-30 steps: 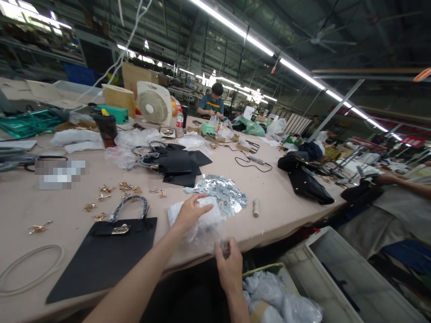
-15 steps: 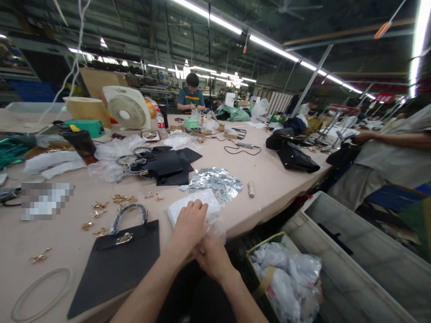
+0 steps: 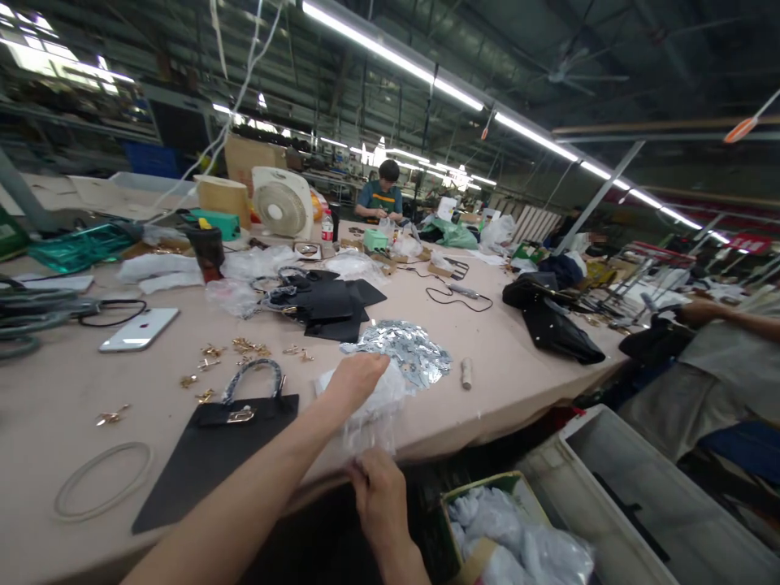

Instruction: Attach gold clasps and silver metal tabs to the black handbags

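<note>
A clear plastic bag (image 3: 381, 398) with whitish contents lies at the table's front edge. My left hand (image 3: 359, 380) is on its far side with fingers curled together, seemingly gripping the plastic; the fingertips are partly hidden. Below the edge, my right hand (image 3: 379, 487) pinches the bag's near end, so the film is drawn out between both hands. Just beyond the left hand spreads a heap of shiny flat metal pieces (image 3: 405, 349). To the left lies a black handbag (image 3: 225, 455) with a wrapped handle and a gold-coloured clasp.
Gold-coloured fittings (image 3: 247, 348) and a phone (image 3: 140, 329) are on the left. Black bag parts (image 3: 322, 305) lie farther back. A small roll (image 3: 466, 374) stands right of the heap. Below right are a box of plastic bags (image 3: 448, 504) and a grey crate (image 3: 600, 487). Another person (image 3: 381, 195) sits across.
My hands have moved apart: the left outward over the plastic bag toward the metal pieces, the right down toward me. The view has turned left, bringing more of the table's left side in.
</note>
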Demonstrator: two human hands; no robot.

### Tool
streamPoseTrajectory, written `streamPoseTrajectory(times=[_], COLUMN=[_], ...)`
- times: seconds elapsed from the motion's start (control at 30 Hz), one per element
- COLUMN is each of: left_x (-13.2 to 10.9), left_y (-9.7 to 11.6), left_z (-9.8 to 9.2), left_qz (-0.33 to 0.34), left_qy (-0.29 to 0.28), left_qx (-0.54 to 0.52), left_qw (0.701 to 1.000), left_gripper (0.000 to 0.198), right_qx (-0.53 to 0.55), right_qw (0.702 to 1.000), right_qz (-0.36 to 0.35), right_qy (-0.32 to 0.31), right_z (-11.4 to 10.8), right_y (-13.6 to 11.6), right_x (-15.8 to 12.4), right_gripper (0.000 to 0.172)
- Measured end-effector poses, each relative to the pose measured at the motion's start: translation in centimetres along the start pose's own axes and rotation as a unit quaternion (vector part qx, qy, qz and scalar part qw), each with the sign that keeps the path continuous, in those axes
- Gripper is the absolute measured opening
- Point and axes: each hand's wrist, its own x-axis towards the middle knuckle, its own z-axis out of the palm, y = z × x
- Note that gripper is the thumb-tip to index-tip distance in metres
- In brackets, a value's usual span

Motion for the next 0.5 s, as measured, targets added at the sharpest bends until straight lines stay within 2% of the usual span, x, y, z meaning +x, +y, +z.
streamPoseTrajectory(times=[0.1, 0.2, 0.27, 0.33, 0.37, 0.5], left_x=[0.1, 0.6, 1.2, 1.5, 1.6, 1.0], left_y=[-0.1, -1.3, -2.2, -2.6, -2.5, -0.9], left_z=[-0.2, -0.6, -1.0, -1.1, -1.1, -0.5], left_qz=[-0.007, -0.020, -0.024, -0.018, -0.010, 0.021], left_qy=[0.007, 0.011, 0.006, -0.006, -0.011, -0.013], left_qx=[-0.017, -0.037, -0.050, -0.064, -0.072, -0.101], left_qw=[1.000, 0.999, 0.998, 0.998, 0.997, 0.995], left_gripper=[0.035, 0.038, 0.038, 0.037, 0.038, 0.052], right_qx=[-0.015, -0.019, 0.004, 0.037, 0.054, 0.137], right_qw=[1.000, 0.999, 0.999, 0.999, 0.998, 0.990], right_qz=[-0.016, -0.042, -0.042, -0.031, -0.023, 0.030], right_qy=[-0.005, -0.006, -0.009, -0.021, -0.024, -0.020], right_z=[0.2, 0.4, 0.3, 0.0, -0.3, -1.8], right_y=[0.0, 0.0, 0.0, 0.1, 0.2, 0.4], right_x=[-0.4, -1.3, -1.9, -2.5, -2.7, -2.4], right_gripper=[0.023, 0.027, 0.029, 0.023, 0.023, 0.045])
